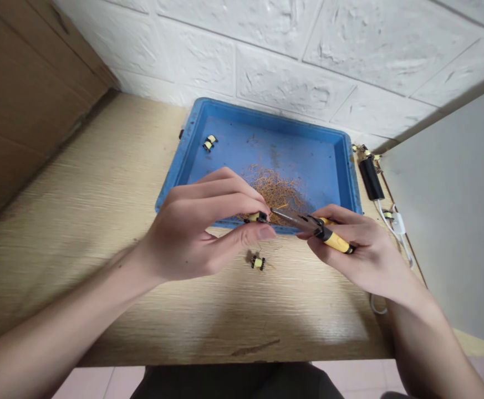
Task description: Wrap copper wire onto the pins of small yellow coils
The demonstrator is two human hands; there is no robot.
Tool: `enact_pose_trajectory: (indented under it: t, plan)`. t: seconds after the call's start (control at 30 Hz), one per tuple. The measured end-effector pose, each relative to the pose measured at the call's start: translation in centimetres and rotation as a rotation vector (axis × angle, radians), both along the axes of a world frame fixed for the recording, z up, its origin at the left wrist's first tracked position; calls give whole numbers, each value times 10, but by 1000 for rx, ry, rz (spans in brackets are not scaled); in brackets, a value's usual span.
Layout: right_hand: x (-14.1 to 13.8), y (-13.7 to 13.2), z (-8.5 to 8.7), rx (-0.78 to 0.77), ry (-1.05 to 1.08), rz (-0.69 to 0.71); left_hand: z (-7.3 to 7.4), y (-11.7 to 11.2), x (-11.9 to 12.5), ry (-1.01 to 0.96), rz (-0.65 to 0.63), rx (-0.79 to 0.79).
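Between the thumb and fingers of my left hand (208, 227) is a small transformer bobbin (255, 218) with yellow tape and black ends. My right hand (356, 244) grips cutting pliers (333, 238) with yellow and black handles. Their tip points left and meets or nearly meets the bobbin's right end; I cannot tell if the jaws touch it. A second bobbin (258, 262) with thin wires lies on the table just below my left hand. Beyond both hands, a heap of copper-coloured wire clippings (277, 188) rests in a blue tray (262, 113).
Two bobbins (210, 143) lie at the tray's left. A black cylinder (371, 178) with a white cord and more small parts (365, 151) sit right of the tray. A brick-pattern wall (279, 72) stands behind, a cardboard box (29, 83) at left, a white panel (453, 210) at right.
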State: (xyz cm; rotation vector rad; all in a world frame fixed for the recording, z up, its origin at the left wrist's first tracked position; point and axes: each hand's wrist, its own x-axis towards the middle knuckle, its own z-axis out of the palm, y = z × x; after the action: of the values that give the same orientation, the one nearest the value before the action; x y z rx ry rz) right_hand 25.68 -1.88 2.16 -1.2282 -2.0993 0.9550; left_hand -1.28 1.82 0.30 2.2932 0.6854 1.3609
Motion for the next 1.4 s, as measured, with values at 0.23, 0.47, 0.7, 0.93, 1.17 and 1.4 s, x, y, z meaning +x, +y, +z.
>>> enact_pose_trajectory:
  t: [0.23, 0.47, 0.7, 0.93, 1.17, 1.4]
  plan:
    - [-4, -2, 0, 94, -56, -83, -2, 0, -1, -9, -27, -13]
    - [-15, -7, 1, 198, -106, -175, -1, -2, -2, 7, 3, 18]
    - [14, 7, 0, 312, -134, -687, 5, -15, 7, 34, -90, 148]
    - [-3, 3, 0, 314, -166, -393, 1, -7, 4, -53, 53, -86]
    - [-5, 0, -2, 314, -183, -369, -1, -7, 4, -74, 52, -114]
    - [-2, 0, -7, 332, -200, -336, -2, -7, 2, -47, 52, -122]
